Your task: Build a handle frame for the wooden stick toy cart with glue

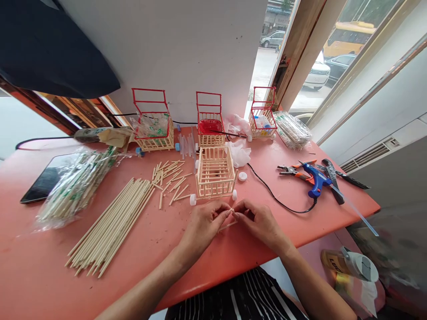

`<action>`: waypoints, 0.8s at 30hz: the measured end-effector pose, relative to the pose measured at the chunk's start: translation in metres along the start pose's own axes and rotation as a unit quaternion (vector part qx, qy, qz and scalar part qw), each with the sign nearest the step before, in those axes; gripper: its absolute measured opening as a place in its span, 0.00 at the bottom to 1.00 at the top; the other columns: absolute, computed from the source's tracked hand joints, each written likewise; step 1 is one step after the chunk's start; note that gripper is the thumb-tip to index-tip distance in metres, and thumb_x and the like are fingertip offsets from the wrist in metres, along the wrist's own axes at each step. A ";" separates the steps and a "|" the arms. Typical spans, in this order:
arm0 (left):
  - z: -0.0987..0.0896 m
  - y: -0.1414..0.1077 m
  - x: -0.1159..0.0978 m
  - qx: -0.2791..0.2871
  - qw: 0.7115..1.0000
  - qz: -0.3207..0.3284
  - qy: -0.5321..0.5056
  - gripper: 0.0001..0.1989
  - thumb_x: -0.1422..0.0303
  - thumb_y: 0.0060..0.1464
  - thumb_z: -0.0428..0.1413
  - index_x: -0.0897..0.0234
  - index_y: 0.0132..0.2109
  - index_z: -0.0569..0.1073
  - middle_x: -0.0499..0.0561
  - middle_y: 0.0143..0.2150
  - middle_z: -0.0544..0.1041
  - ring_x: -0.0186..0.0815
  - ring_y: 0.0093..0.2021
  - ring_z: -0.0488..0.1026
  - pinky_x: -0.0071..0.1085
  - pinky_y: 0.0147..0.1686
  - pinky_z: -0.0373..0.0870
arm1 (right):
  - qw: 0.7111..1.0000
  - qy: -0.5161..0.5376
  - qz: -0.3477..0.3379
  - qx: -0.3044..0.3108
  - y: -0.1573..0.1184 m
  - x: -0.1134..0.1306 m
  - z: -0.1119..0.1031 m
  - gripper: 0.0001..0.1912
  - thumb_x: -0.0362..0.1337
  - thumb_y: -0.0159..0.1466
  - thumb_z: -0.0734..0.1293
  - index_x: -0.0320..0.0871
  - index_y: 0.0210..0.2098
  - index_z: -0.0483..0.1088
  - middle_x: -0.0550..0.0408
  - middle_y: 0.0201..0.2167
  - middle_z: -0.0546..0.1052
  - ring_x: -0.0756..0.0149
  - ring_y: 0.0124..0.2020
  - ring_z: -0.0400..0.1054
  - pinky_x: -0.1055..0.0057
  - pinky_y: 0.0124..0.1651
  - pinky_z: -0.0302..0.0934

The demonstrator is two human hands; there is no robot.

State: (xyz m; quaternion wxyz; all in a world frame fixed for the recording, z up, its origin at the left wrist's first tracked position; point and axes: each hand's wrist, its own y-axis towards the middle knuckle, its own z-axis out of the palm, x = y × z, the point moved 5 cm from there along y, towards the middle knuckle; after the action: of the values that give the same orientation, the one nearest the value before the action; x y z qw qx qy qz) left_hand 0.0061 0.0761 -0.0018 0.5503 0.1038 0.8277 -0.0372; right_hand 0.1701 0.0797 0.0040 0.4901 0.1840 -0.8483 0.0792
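Note:
Near the front of the table, my left hand (206, 221) and my right hand (259, 221) meet, with thumbs and forefingers pinched on a small piece of wooden stick (232, 210). Most of that piece is hidden by the fingers. Below them a pale stick (228, 227) shows; whether it joins the pinched piece I cannot tell. Just beyond my fingers stands a small cart basket (216, 195) built of wooden sticks, with white bottle-cap wheels (193, 199) at its corners. A loose white cap (243, 176) lies to its right.
Short cut sticks (173, 182) and a bundle of long sticks (111, 226) lie left. Red-handled carts (153, 142) line the back. A blue glue gun (316, 180), its cord crossing the table, lies right beside pliers (290, 170). A bagged stick bundle (76, 186) is far left.

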 end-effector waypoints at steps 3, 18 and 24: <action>-0.002 -0.002 0.001 -0.011 1.000 -0.002 -0.006 0.08 0.69 0.59 0.56 0.61 0.38 0.81 0.48 0.34 0.83 0.36 0.33 0.77 0.28 0.34 0.70 | 0.998 -0.060 -0.012 -0.027 -0.005 0.006 -0.009 0.04 0.34 0.69 0.66 0.45 0.37 0.74 0.59 0.32 0.79 0.70 0.29 0.69 0.73 0.34 0.60; -0.012 -0.007 -0.005 -0.001 1.000 -0.003 -0.004 0.09 0.63 0.55 0.59 0.60 0.34 0.82 0.50 0.33 0.85 0.40 0.33 0.80 0.30 0.33 0.73 | 0.877 -0.021 0.254 -0.408 -0.084 -0.102 -0.214 0.26 0.63 0.57 0.69 0.45 0.29 0.72 0.45 0.29 0.80 0.58 0.25 0.71 0.64 0.28 0.65; -0.013 -0.010 -0.004 0.009 1.000 -0.002 -0.004 0.08 0.62 0.56 0.60 0.59 0.35 0.82 0.48 0.32 0.84 0.38 0.33 0.79 0.29 0.34 0.73 | 0.884 0.119 0.261 -0.370 -0.057 -0.118 -0.203 0.24 0.60 0.57 0.71 0.44 0.26 0.70 0.51 0.21 0.75 0.66 0.19 0.66 0.72 0.17 0.61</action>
State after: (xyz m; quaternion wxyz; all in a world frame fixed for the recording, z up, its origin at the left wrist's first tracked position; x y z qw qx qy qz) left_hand -0.0062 0.0678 0.0059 0.5523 0.1068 0.8255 -0.0457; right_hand 0.4088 0.1190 0.0024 0.5818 -0.2496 -0.7684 -0.0936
